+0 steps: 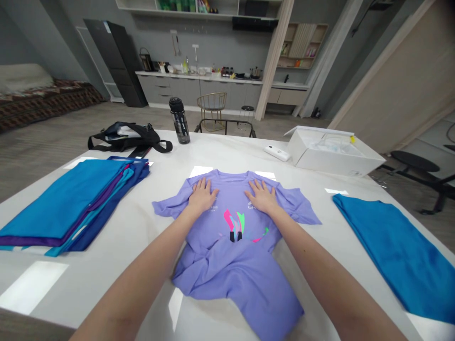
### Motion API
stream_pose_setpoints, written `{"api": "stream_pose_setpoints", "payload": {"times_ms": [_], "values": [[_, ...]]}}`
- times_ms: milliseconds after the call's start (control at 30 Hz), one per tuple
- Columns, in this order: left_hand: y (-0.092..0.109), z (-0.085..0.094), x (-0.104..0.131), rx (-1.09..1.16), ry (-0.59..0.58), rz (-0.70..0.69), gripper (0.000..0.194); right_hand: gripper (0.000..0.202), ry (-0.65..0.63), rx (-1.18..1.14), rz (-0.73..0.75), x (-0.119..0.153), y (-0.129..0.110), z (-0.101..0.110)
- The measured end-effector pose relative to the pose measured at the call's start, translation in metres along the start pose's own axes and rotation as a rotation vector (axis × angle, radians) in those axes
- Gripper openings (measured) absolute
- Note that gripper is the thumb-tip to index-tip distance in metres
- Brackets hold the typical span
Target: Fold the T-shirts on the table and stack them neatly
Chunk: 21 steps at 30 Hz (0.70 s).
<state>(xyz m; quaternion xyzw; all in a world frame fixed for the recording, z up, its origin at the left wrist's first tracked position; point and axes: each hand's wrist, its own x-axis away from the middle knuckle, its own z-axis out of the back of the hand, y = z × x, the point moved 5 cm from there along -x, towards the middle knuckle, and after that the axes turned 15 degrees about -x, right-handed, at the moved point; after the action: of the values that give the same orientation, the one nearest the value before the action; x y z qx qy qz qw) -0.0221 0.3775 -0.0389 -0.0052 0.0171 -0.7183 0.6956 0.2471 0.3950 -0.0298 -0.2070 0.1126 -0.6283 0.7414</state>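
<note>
A purple T-shirt [231, 222] lies front side up on the white table [117, 279], its collar toward the far side. Its chest carries a pink, green and black print, and the lower part is bunched and twisted toward me. My left hand [202, 195] rests flat on the shirt near the left shoulder, fingers spread. Flat on the opposite shoulder area lies my right hand [262, 196], its fingers also apart. Neither hand grips the cloth.
Folded blue and purple garments [67, 199] are stacked at the left. A folded blue garment [394, 251] lies at the right. Toward the back are a black bag [131, 137], a dark bottle [180, 121], a white remote-like device [277, 153] and an open white box [330, 151].
</note>
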Motion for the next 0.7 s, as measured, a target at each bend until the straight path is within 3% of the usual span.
{"api": "stream_pose_setpoints", "payload": {"times_ms": [467,567,700], "values": [[0.000,-0.005,-0.137,0.009,-0.012,-0.064,0.075,0.076,0.048,0.031,-0.023,-0.105,0.017,0.013],[0.001,-0.002,-0.146,0.016,0.014,-0.121,0.068,0.074,0.042,0.002,-0.002,-0.114,0.018,0.016],[0.010,0.007,-0.126,0.010,0.139,-0.221,0.059,0.067,0.135,-0.117,0.057,-0.103,0.027,0.032]]}}
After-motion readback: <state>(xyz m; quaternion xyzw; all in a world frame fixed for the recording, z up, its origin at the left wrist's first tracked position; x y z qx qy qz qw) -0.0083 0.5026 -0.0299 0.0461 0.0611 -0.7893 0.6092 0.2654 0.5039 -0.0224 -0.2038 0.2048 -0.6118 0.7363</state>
